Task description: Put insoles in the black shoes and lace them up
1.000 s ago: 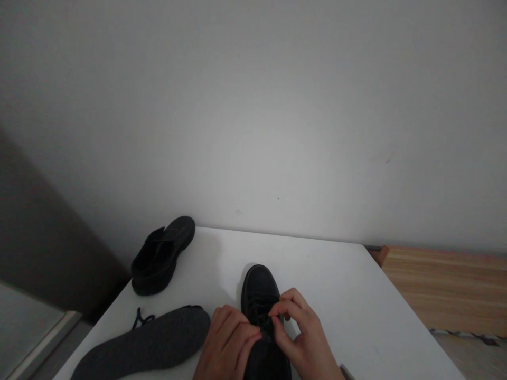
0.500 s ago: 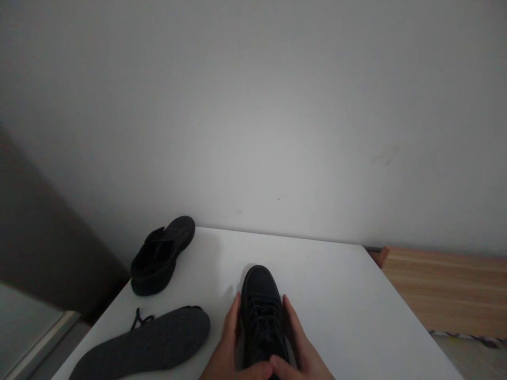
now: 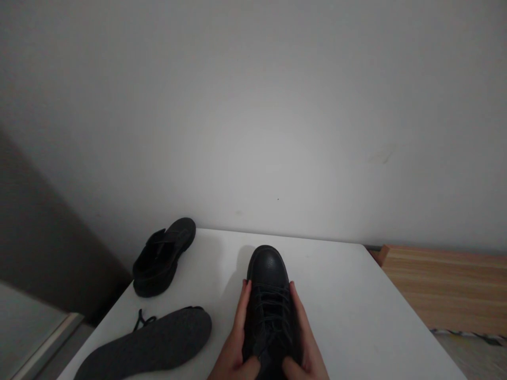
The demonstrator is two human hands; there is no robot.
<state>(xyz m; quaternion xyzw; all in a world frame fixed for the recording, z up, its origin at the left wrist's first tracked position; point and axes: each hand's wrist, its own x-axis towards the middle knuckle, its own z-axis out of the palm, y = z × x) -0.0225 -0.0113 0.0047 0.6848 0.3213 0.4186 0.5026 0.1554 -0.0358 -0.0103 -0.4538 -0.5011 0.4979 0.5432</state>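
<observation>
Resting toe-away on the white tabletop (image 3: 348, 295), the black leather lace-up shoe (image 3: 270, 301) sits clamped between both hands. The left hand (image 3: 236, 338) lies flat along its left side, fingers stretched forward, thumb curled over the tongue; the right hand (image 3: 304, 340) mirrors it on the right. A grey felt insole (image 3: 154, 345) lies to the left, and a black open-backed slipper (image 3: 163, 257) stands farther back.
</observation>
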